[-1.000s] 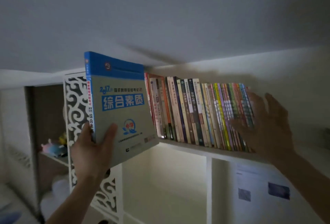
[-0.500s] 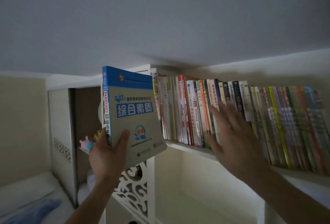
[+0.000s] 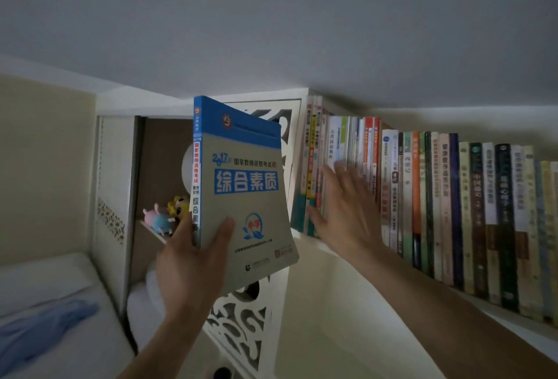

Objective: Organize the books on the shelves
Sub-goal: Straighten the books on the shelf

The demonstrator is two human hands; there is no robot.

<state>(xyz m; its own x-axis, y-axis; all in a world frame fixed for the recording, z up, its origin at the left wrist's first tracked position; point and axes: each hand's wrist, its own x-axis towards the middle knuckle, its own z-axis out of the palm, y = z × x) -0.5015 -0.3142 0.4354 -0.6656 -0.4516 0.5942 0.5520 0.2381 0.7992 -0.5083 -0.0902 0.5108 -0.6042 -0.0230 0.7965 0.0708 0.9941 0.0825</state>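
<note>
dim light | grey ceiling (image 3: pixel 271 16) | white fretwork panel (image 3: pixel 241 327) | beige wall (image 3: pixel 45 167)

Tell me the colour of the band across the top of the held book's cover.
Blue, above a grey-beige cover; seen in the head view.

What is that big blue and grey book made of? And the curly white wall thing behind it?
The blue and grey book looks like a paperback: paper pages with a thin card cover, which bends slightly in the left hand. Its finish is hard to judge in this dim light. The curly white panel is stiff, with cut-out swirls; probably painted wood or board, possibly plastic.
</note>
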